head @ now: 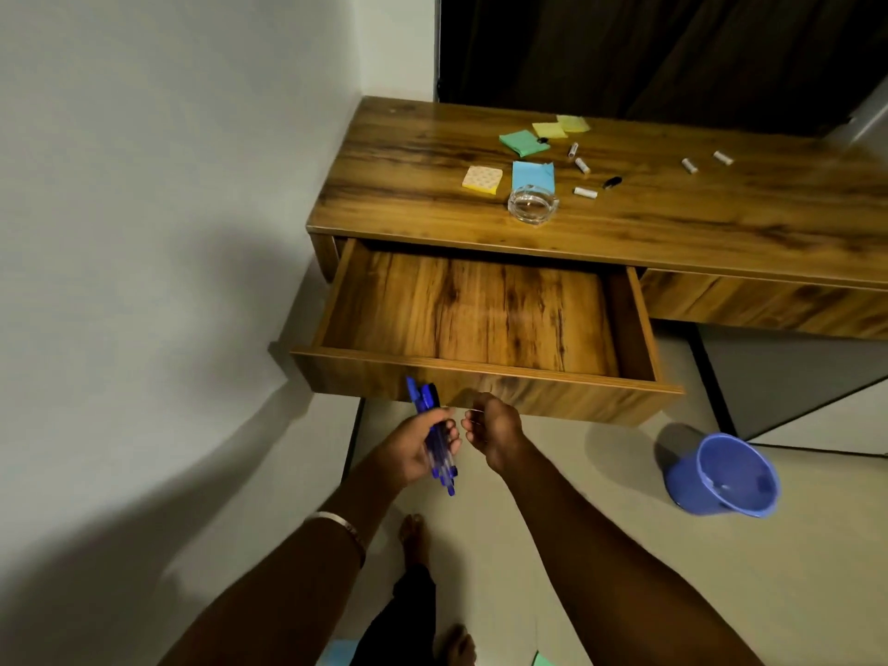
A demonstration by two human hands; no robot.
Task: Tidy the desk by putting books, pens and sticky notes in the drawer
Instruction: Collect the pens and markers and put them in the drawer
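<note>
The pen step is in hand: low in the frame, just below the front edge of the open drawer (480, 310), the left hand (413, 449) has its grip clamped round a bundle of blue pens (435, 439), caps pointing up toward the drawer front. The right hand (495, 435) sits just beside it, fingers curled in; I cannot tell whether it holds anything. The drawer, at the middle of the frame, shows only its bare wooden floor, so by my reading nothing has gone in yet. The next move calls for lifting the bundle over the front panel and laying it flat inside. Still on the worktop (721, 218), in the upper right, lie the sticky notes (532, 175): green, yellow, blue and a patterned pad, near a glass ashtray (533, 205) and several small white and dark pieces that may be pen caps. A blue bucket (721, 478) stands on the floor at the right. No books are visible. No brand, label or writing can be read.
</note>
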